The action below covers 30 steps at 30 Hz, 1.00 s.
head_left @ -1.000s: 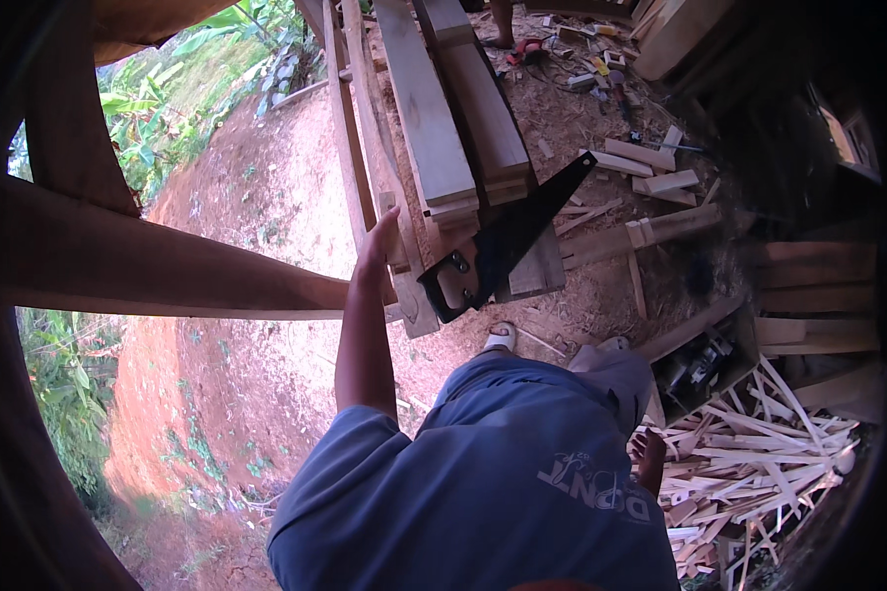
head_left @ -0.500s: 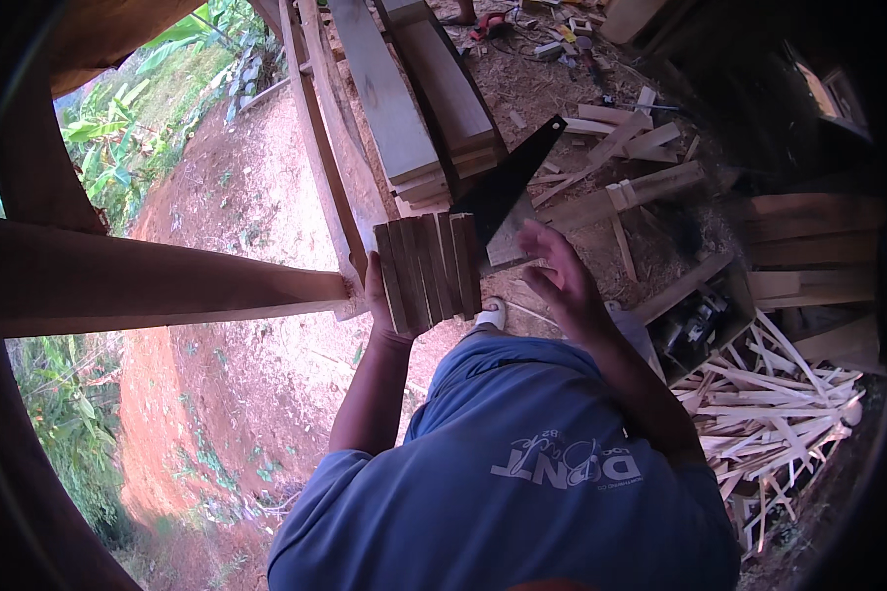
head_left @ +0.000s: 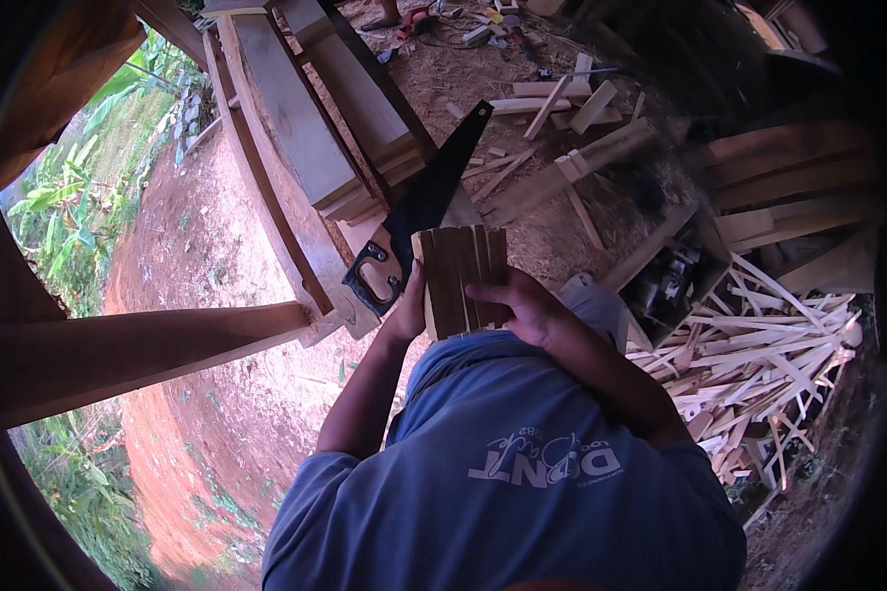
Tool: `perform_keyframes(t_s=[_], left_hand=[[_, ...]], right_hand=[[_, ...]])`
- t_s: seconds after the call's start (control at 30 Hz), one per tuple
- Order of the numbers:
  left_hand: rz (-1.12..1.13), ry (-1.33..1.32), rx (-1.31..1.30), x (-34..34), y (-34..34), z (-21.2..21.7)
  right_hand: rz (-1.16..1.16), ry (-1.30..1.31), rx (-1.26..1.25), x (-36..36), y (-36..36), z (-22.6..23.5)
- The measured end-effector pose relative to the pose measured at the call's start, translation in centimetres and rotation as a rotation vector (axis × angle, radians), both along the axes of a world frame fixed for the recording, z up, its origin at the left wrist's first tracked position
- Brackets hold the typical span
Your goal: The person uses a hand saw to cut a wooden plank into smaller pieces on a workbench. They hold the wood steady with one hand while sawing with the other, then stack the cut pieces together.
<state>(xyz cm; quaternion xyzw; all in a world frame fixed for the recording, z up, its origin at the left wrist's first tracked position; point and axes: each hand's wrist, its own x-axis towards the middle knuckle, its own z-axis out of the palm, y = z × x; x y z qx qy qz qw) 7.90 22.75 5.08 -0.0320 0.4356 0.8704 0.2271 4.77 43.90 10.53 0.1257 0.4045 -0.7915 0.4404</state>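
Observation:
Several short wooden slats, stacked side by side into a block [head_left: 450, 276], are held in front of my waist. My left hand [head_left: 409, 307] grips the block's left side, its thumb running up the edge. On the right side my right hand [head_left: 527, 303] closes round the slats, the thumb lying across their front; its other fingers are hidden behind. Just beyond the block lies a handsaw [head_left: 432, 187] with a dark blade, its wood-and-black handle [head_left: 376, 276] beside my left hand and its tip pointing away to the right.
Long planks [head_left: 296, 118] are stacked ahead on the left, next to a wooden beam [head_left: 148, 345] from the left. Offcuts [head_left: 581, 103] lie on the ground ahead right. An open box with a dark machine [head_left: 670, 276] and a heap of thin wood strips [head_left: 759, 364] are at right.
My right hand, open and apart before, has come onto the block's right side. The block sits slightly further right, and the saw handle has come into sight. The view has shifted.

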Motion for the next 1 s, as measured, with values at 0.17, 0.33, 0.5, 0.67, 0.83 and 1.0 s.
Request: perform_keyframes(t_s=[0.17,0.33,0.5,0.67,0.83,1.0], left_hand=[[-0.020,0.132,-0.091,-1.3,-0.1,-1.2],[0.003,-0.022,-0.003,-2.9,1.7,4.2],[0.035,-0.020,-0.231,-2.8,3.8,5.0],[0.010,-0.058,-0.310,-3.4,4.0,3.0],[0.017,-0.093,-0.410,-3.6,4.1,3.3],[0.005,-0.111,-0.438,-3.7,3.9,2.7]], right_hand=[[-0.130,0.062,0.063,0.0,1.0,0.3],[-0.212,0.315,0.251,-0.8,2.2,-0.8],[-0.218,0.366,0.377,-0.9,2.1,-0.1],[-0.208,0.359,0.440,-1.0,2.4,-1.8],[-0.239,0.331,0.399,-1.1,2.3,-1.7],[-0.234,0.343,0.412,-1.1,2.3,-1.8]])
